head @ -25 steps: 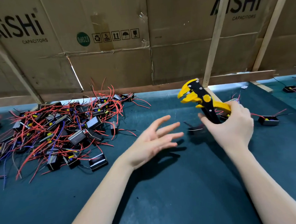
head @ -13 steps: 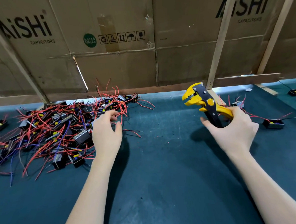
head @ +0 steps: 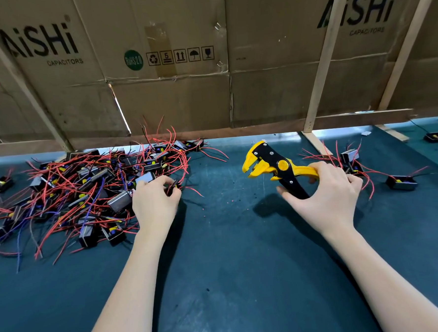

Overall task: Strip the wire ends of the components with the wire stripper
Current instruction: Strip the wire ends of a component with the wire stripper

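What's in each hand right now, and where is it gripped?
Right hand grips the yellow-and-black wire stripper by its handles. Left hand pinches a small black component at the pile's edge.

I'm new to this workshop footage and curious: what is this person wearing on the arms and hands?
Nothing shows on either. The left hand and the right hand wear no gloves, rings or watch, and both forearms are free of sleeves down to the bottom of the picture.
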